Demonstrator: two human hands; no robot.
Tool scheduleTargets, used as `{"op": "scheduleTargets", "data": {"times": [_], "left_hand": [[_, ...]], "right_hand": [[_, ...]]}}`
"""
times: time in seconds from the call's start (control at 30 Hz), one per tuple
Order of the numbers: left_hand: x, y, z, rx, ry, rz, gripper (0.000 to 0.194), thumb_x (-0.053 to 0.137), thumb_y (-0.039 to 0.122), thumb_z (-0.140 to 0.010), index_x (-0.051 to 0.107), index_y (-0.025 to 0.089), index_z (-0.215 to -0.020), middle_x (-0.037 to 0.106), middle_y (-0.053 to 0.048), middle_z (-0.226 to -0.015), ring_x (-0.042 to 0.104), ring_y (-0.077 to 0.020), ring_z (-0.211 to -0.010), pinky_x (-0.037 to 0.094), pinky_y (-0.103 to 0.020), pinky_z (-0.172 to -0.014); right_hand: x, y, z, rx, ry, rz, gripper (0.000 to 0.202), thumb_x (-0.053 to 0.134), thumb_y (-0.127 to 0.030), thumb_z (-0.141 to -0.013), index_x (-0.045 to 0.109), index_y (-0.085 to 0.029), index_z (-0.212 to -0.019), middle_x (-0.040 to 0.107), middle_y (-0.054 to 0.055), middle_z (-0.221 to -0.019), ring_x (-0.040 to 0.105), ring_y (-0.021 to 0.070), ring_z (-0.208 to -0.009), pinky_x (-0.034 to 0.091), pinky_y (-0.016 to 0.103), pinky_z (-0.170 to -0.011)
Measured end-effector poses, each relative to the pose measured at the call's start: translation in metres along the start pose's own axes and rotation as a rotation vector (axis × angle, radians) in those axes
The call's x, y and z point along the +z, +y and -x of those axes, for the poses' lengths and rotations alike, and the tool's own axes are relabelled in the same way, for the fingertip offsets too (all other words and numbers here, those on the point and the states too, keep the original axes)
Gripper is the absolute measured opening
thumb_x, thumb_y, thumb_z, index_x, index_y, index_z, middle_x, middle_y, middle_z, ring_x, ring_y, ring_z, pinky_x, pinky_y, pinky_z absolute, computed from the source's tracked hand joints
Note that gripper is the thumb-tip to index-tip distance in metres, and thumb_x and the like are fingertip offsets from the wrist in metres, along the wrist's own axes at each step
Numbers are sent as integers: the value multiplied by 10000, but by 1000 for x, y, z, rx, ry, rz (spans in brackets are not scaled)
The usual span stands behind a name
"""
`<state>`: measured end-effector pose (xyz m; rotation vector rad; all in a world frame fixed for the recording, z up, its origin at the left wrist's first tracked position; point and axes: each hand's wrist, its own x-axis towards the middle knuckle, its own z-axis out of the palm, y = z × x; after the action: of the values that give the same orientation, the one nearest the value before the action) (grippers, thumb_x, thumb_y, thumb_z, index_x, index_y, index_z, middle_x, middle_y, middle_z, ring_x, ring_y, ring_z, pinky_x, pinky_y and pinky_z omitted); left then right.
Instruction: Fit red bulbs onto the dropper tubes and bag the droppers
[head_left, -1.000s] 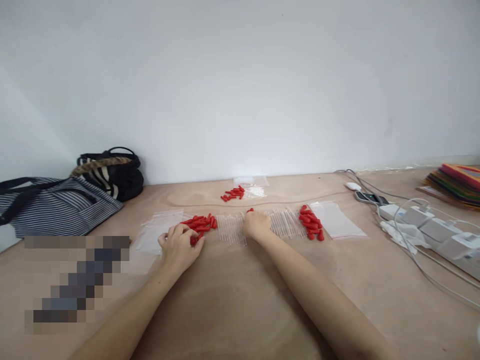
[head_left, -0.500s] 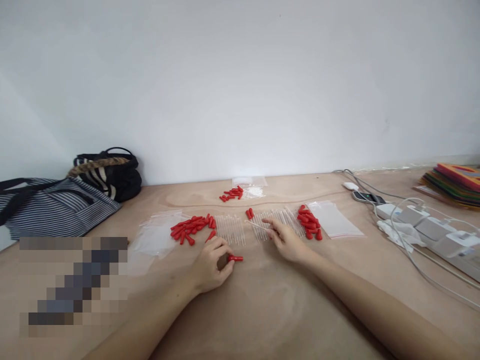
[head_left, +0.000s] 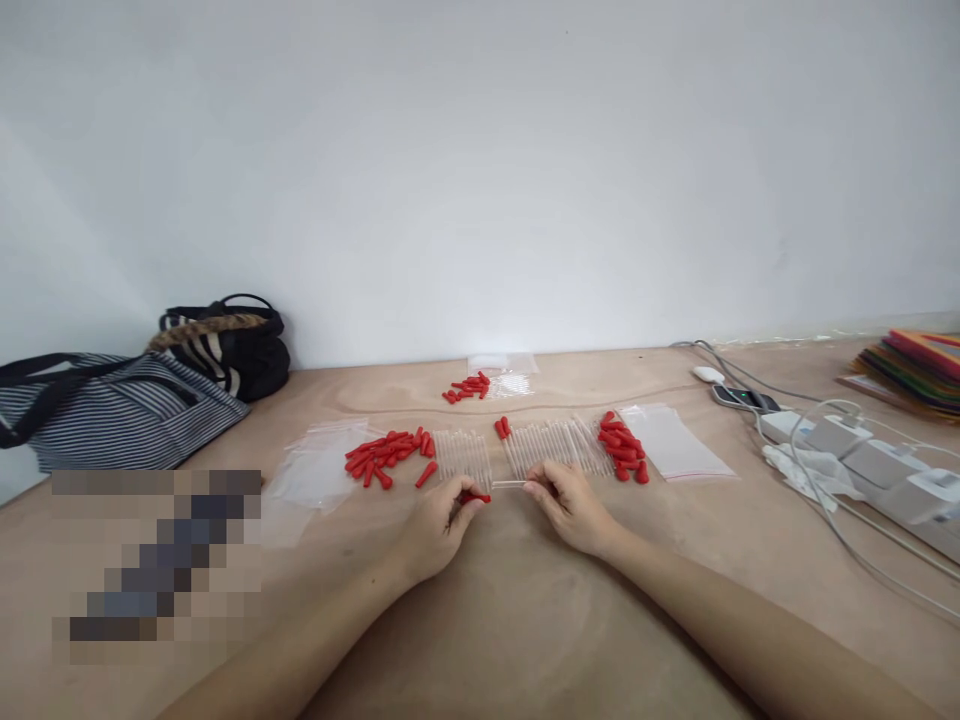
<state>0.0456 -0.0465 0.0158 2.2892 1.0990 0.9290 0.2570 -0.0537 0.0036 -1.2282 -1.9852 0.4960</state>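
Flanked by chargers [head_left: 885, 465] at three o'clock on wooden tabletop [head_left: 525, 620]; pinching red bulb [head_left: 482, 498] in left grip [head_left: 439, 530], tube [head_left: 510, 484] in right grip [head_left: 574, 506].

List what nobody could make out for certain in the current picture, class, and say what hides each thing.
All in the head view:
The rear of the red cap: covered by the left hand.
One end of the clear tube: covered by the right hand.
Anything under the pixelated patch.
The coloured stack's right side: cut off by the edge.
The far tubes' number: too small.
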Motion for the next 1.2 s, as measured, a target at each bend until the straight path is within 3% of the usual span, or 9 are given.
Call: {"op": "scheduleTargets", "data": {"times": [0.17,0.33,0.53,0.8,1.2], "left_hand": [[6,-1,-5,-84,16,163,162,431,235,-825,544,176,-925,616,-24,-790,582,-156,-733,470,-263,-666],[8,-3,-5,-103,17,240,165,428,265,-830,562,173,-852,594,-9,-711,564,-148,-677,466,-252,-636],[11,-4,-4,-139,17,343,160,472,273,-805,571,162,-864,601,-26,-777,560,-148,-727,464,-258,-677],[12,-4,-4,-337,61,575,254,637,365,-664,618,146,-790,659,-31,-749,596,-162,-724,484,-277,-699],[10,-6,-3,-326,29,480,230,635,338,-666,653,139,-781,674,-43,-727,592,-159,-666,480,-260,-627]], "right_hand": [[2,-2,2,-78,19,93,277,364,-322,-890,619,-240,-960,591,13,-694,508,148,-703,280,310,-705],[3,-6,3,-62,42,129,274,378,-308,-889,639,-267,-962,605,7,-708,518,134,-696,253,293,-685],[2,-13,5,-69,93,248,253,404,-287,-883,638,-283,-978,625,4,-705,512,120,-673,214,301,-689],[7,-17,10,-139,228,295,227,482,-223,-839,645,-319,-965,576,-23,-587,435,121,-664,176,316,-703],[3,-11,8,-398,204,382,308,482,-156,-780,614,-269,-1034,524,-17,-561,371,128,-639,181,322,-686]]}}
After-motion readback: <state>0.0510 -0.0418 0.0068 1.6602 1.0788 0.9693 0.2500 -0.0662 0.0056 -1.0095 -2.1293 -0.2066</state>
